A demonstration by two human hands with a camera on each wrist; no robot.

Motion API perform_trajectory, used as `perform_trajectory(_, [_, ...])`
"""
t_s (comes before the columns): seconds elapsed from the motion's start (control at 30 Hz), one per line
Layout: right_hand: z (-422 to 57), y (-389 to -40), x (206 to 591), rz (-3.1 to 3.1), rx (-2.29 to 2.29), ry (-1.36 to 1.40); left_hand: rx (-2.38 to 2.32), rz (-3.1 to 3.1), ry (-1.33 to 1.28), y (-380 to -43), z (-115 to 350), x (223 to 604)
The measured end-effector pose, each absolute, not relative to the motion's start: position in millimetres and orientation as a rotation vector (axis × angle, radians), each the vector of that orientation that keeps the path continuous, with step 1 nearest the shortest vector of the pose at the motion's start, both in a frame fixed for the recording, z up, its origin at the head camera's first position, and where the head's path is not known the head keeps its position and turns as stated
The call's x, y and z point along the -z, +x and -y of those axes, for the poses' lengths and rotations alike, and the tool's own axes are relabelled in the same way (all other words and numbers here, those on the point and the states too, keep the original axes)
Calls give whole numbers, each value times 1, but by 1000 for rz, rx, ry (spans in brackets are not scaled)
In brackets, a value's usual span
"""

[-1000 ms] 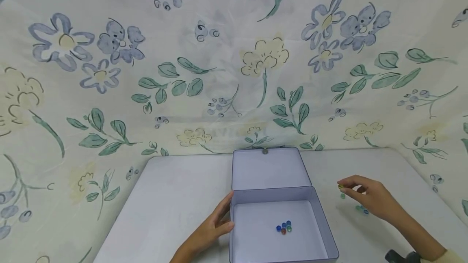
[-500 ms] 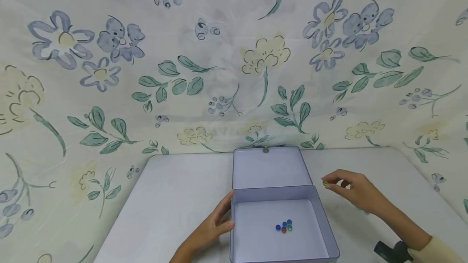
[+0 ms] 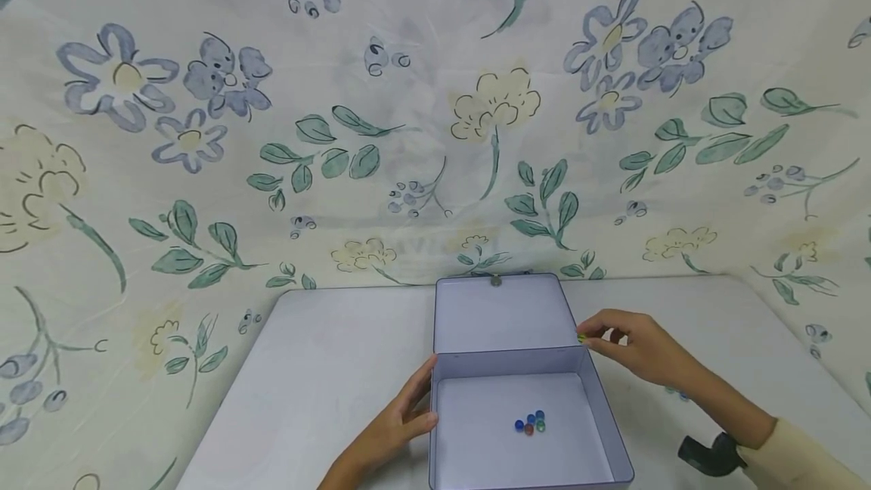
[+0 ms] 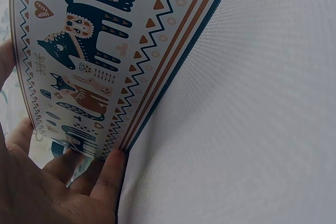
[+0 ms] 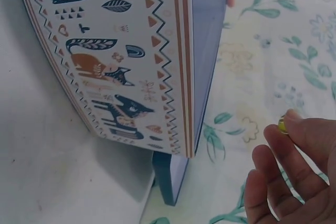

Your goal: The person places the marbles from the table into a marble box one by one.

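Observation:
An open lidded tin box [image 3: 439, 437] stands at the front of the table, its lid [image 3: 503, 316] laid back behind it. On its floor lie several glass marbles [image 3: 530, 420], blue, reddish and green. My left hand [image 3: 391, 426] rests against the box's left outer wall, fingers stretched along it; the left wrist view shows its fingertips on the patterned side. Between thumb and index finger, my right hand [image 3: 636, 342] pinches a yellow-green marble [image 5: 283, 125], near the box's back right corner and above rim height. The other right fingers curl loosely without touching anything.
More marbles [image 3: 680, 393] lie on the white table [image 3: 327, 354] right of the box, partly hidden by the right forearm. A black strap-like device [image 3: 711, 454] sits at the right wrist. Floral cloth [image 3: 408, 97] hangs behind the table.
My right hand has moved left from the loose marbles to the box's back right corner, carrying the yellow-green marble. The left hand stays on the box.

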State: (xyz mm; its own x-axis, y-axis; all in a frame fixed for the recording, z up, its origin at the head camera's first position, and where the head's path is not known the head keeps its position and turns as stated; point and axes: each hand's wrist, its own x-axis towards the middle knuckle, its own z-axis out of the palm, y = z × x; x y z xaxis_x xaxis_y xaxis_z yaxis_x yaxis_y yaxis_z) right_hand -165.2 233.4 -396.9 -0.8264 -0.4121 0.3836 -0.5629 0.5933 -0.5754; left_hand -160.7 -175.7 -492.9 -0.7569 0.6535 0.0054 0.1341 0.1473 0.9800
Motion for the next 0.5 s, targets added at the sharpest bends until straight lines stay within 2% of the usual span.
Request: perform_trajectory(0.5, [-199,-181,391,2635,-1158,988,-1641,-2021,754,-161,176,494])
